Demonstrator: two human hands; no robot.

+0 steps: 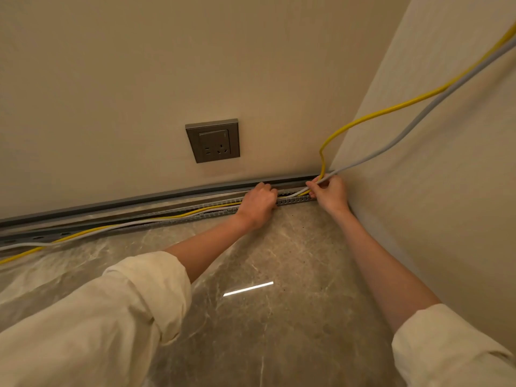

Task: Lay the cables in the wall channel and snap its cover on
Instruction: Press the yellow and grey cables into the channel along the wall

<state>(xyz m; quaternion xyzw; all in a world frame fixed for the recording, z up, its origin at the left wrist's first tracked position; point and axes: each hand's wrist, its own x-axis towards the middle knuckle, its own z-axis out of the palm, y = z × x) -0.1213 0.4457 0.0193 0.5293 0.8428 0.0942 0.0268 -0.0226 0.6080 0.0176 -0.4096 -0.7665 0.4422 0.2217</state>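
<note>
An open grey slotted channel (156,210) runs along the foot of the back wall into the right corner. A yellow cable (371,115) and a pale grey cable (424,114) come down from the upper right, bend at the corner and lie along the channel toward the left. My right hand (331,192) pinches both cables at the corner, just above the channel's end. My left hand (258,205) is closed over the cables and presses down on them at the channel, a hand's width to the left. No loose cover is in view.
A grey wall socket (212,141) sits on the back wall above the channel. The side wall (435,191) closes in on the right. A glossy marble floor (265,289) spreads below. At far left the cables (25,248) trail off the channel onto the floor.
</note>
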